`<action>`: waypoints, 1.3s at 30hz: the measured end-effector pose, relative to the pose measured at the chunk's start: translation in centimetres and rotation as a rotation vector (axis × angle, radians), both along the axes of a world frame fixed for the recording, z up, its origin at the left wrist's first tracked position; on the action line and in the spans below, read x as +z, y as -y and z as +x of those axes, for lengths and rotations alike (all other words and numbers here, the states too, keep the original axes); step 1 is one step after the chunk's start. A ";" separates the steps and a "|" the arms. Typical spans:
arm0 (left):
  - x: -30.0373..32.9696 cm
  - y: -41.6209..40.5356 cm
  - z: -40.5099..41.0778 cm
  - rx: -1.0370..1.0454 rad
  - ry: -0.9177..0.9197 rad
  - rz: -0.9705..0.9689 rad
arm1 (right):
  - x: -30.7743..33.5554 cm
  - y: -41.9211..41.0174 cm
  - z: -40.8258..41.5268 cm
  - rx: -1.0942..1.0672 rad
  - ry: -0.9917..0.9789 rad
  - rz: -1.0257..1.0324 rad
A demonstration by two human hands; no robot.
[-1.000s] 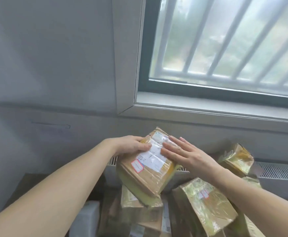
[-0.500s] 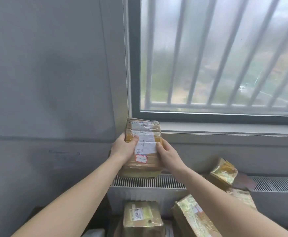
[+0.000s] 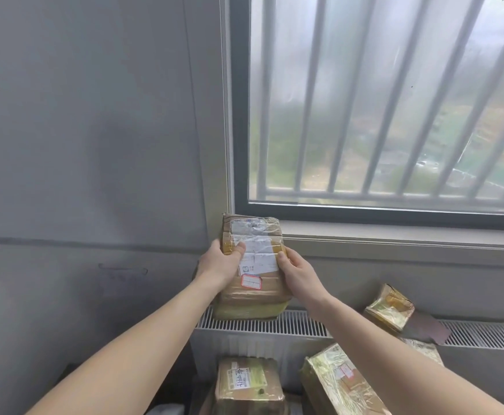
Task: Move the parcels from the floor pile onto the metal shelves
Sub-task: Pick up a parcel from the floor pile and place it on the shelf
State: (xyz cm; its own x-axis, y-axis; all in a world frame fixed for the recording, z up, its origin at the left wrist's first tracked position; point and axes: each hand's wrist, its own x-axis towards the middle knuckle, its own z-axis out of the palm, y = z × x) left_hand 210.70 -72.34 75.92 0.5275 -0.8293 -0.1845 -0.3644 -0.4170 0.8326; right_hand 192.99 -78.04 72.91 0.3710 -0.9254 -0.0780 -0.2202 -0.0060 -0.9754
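One parcel (image 3: pixel 252 266) is being held upright in the air, in front of the wall just below the window's (image 3: pixel 388 100) near-left corner and above the radiator (image 3: pixel 289 327). It is being gripped from both sides: the left hand (image 3: pixel 219 263) is wrapped round its left edge with the thumb pressed on the label, and the right hand (image 3: pixel 295 269) is curled round its right edge, thumb on the front. Neither hand's fingers are being kept straight; both sets are closed on the parcel.

As far as progress can be judged, the task is being shown at an early or middle stage. No metal shelves are being shown in this view, so nothing can be said about how many parcels are already placed. Several parcels are being left below: a labelled box (image 3: pixel 249 384) near the centre, a glossy one (image 3: pixel 340 384) to its right, and another tilted one (image 3: pixel 390 308) resting at the radiator's far right. The held parcel is judged to be in transit, not yet shelved.

The held parcel is being seen as a brown cardboard box wrapped in clear tape, with a white shipping label across its upper front and a small red-bordered sticker (image 3: pixel 251 282) below it. Its lower end is looking yellowish and slightly crumpled, and the tape is looking wrinkled near the top.
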 end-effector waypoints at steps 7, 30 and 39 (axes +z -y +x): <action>-0.2 -0.4 -0.2 -0.018 0.030 0.062 | 0.4 -0.5 -0.6 -0.010 -0.028 -0.016; 0.5 -7.6 -3.7 -0.536 0.756 -0.007 | 1.6 -1.7 -1.7 -0.015 -0.113 -0.076; 0.9 -11.5 -3.3 -0.386 0.771 -0.054 | 1.5 -4.4 -2.1 0.497 -0.183 -0.492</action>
